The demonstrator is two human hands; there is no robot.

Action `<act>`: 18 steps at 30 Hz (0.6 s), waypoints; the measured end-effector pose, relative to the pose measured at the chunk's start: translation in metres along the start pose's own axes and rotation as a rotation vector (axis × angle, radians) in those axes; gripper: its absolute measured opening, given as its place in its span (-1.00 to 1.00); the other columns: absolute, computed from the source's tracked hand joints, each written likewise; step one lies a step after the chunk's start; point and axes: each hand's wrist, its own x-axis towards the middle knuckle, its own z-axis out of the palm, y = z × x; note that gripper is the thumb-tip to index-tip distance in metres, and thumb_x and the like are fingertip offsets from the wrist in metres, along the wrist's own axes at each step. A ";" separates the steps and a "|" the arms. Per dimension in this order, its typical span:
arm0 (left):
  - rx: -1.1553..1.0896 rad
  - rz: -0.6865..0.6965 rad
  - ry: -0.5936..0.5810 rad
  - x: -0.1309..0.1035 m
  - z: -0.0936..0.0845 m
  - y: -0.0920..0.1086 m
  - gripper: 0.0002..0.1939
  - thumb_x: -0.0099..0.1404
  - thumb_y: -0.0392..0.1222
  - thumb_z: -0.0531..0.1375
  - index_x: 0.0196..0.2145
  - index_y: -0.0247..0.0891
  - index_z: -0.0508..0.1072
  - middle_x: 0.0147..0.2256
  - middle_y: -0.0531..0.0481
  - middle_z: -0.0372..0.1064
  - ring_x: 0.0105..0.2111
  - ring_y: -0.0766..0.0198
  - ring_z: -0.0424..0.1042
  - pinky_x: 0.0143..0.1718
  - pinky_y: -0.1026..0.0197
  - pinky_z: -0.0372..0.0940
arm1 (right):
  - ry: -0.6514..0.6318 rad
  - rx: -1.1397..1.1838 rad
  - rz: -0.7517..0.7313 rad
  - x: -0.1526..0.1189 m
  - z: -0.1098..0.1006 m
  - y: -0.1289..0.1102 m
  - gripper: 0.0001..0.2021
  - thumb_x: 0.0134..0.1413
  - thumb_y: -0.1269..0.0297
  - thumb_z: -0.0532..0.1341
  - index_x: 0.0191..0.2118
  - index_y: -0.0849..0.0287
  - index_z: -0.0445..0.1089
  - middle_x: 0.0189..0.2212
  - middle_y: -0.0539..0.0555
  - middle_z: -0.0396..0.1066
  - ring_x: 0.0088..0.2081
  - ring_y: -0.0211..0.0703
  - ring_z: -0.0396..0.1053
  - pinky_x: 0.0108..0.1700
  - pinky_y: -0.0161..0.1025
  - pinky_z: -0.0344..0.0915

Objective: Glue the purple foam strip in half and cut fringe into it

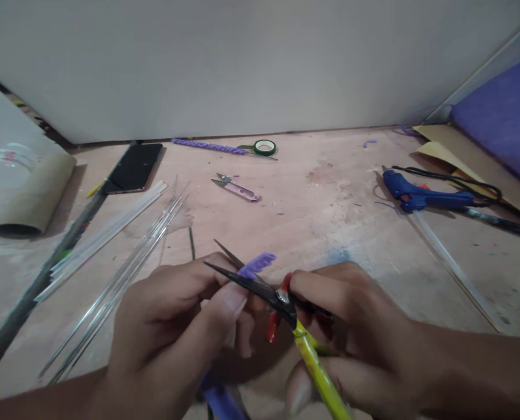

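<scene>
My left hand [185, 326] pinches a purple fringed strip [263, 263] between thumb and forefinger. A pair of scissors [312, 361] with dark blades and yellow handles is in my right hand [360, 309]. Its blades are parted around the strip, close to my left fingertips. Red parts show on both sides of the pivot, and I cannot tell what they belong to. Below my left hand hangs a purple piece [222, 399], partly hidden; whether it joins the strip is unclear.
Thread snips [237, 189], green tape [265, 147] and a purple-wrapped stem [207, 146] lie farther back. Left are metal wires [141, 251], white sticks [111, 233], a phone [136, 167] and a cardboard tube [34, 198]. A blue glue gun [426, 192] lies right.
</scene>
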 end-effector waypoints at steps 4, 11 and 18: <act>-0.022 -0.025 -0.009 -0.002 -0.001 -0.001 -0.58 0.58 -0.04 0.36 -0.49 -0.03 0.72 -0.58 0.01 0.58 -0.64 0.17 0.54 -0.68 0.21 0.43 | 0.013 0.029 -0.008 -0.001 0.000 0.001 -0.47 0.30 -0.02 0.60 -0.36 0.09 0.28 -0.46 -0.14 0.35 -0.45 -0.34 0.22 -0.39 -0.30 0.18; 0.044 0.036 0.022 0.006 0.001 0.005 -0.58 0.55 -0.15 0.31 -0.51 -0.01 0.71 -0.63 0.12 0.53 -0.70 0.33 0.42 -0.70 0.36 0.30 | 0.035 0.013 0.014 -0.003 0.001 -0.003 -0.52 0.26 0.10 0.62 -0.34 0.12 0.30 -0.48 -0.18 0.30 -0.49 -0.40 0.12 -0.44 -0.35 0.09; 0.016 0.039 0.000 0.006 0.003 0.002 -0.54 0.55 -0.17 0.31 -0.56 -0.06 0.64 -0.58 0.06 0.57 -0.63 0.25 0.53 -0.67 0.30 0.40 | 0.051 0.049 0.003 0.002 0.003 -0.004 -0.48 0.31 -0.11 0.60 -0.35 0.13 0.38 -0.52 -0.18 0.27 -0.52 -0.39 0.13 -0.49 -0.36 0.06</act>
